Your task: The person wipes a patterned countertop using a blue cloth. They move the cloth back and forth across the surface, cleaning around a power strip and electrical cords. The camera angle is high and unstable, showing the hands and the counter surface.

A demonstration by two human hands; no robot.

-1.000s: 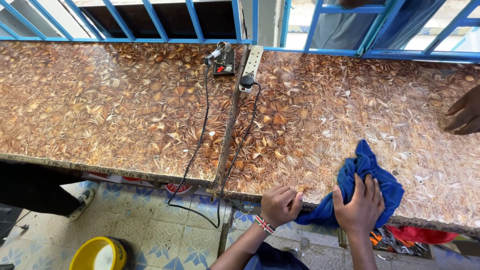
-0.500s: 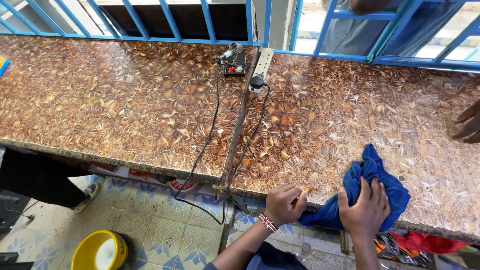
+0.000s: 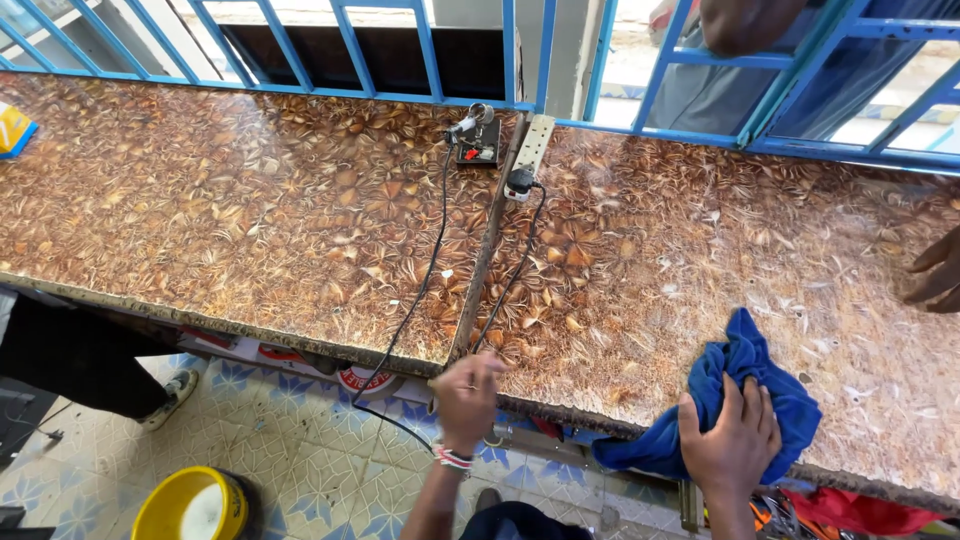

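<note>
The right hand [image 3: 732,440] lies flat with fingers spread on one crumpled blue cloth [image 3: 735,400], pressing it onto the patterned brown countertop [image 3: 250,210] close to that counter's near edge. The left hand [image 3: 467,400] is loosely curled at the same near edge, left of the cloth, its fingertips touching the rim where two black cables [image 3: 425,290] drop over the counter; whether it pinches a cable cannot be told. One beaded band sits on that wrist. Both cables run back across the countertop to its far edge, where one white power strip [image 3: 530,150] lies, with a small black device [image 3: 478,145] just beside it on the left. Behind the far edge stands a blue metal railing [image 3: 420,50]. At the counter's right end, one hand of another person [image 3: 935,280] rests on the surface, well apart from the cloth. Below the near edge, on the tiled floor, stands one yellow bucket [image 3: 195,505].
</note>
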